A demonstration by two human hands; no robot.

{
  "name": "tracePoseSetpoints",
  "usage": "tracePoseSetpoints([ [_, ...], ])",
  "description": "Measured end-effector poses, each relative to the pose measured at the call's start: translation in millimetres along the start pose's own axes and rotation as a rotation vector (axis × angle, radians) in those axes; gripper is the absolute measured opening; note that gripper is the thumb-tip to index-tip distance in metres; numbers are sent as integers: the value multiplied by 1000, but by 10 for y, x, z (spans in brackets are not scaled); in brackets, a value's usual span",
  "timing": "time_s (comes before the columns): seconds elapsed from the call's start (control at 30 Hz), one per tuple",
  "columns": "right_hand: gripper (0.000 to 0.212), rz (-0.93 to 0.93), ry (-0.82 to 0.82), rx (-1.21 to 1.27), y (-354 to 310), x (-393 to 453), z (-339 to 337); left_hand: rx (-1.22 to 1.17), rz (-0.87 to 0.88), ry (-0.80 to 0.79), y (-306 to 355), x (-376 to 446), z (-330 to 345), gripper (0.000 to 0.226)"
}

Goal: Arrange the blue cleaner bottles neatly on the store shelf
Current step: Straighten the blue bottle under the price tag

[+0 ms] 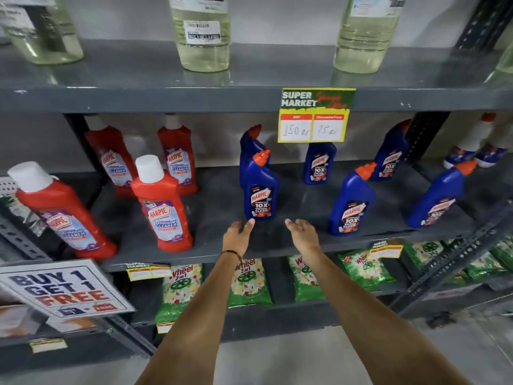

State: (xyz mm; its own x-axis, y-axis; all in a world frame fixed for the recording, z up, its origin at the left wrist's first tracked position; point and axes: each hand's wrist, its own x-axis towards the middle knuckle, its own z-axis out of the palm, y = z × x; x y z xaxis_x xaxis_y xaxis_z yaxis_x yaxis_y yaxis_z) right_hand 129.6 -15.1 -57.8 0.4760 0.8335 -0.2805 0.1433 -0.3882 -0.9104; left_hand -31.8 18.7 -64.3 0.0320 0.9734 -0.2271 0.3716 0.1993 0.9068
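Arranging is judged barely begun — 6 blue cleaner bottles (260,190) are scattered across the middle shelf (216,254). Nothing is gripped: left hand (238,237) and right hand (302,234) are held open before the nearest bottle.

Head view, angled down, close to shelf (249,245)

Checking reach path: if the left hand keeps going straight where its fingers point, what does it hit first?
Most likely the front blue bottle: the left hand is open, fingertips right at its base, pointing up and slightly right. Contact can't be confirmed from one view.
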Motion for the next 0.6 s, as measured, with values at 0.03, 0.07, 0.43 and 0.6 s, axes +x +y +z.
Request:
tracePoseSetpoints([
  [0.03, 61, 1, -21, 9, -20, 65, 51, -3, 1, 15, -3, 55, -8, 58],
  [0.07, 62, 5, -42, 10, -25, 136, 95, -9, 1, 23, 0, 103, -6, 58],
  [0.43, 46, -157, -206, 92, -134, 694, 364, -57, 107, -5, 132, 565, 128, 38],
  [0.6, 46, -173, -343, 160, -137, 805, 374, -79, 129, 14, 126, 597, 144, 38],
])
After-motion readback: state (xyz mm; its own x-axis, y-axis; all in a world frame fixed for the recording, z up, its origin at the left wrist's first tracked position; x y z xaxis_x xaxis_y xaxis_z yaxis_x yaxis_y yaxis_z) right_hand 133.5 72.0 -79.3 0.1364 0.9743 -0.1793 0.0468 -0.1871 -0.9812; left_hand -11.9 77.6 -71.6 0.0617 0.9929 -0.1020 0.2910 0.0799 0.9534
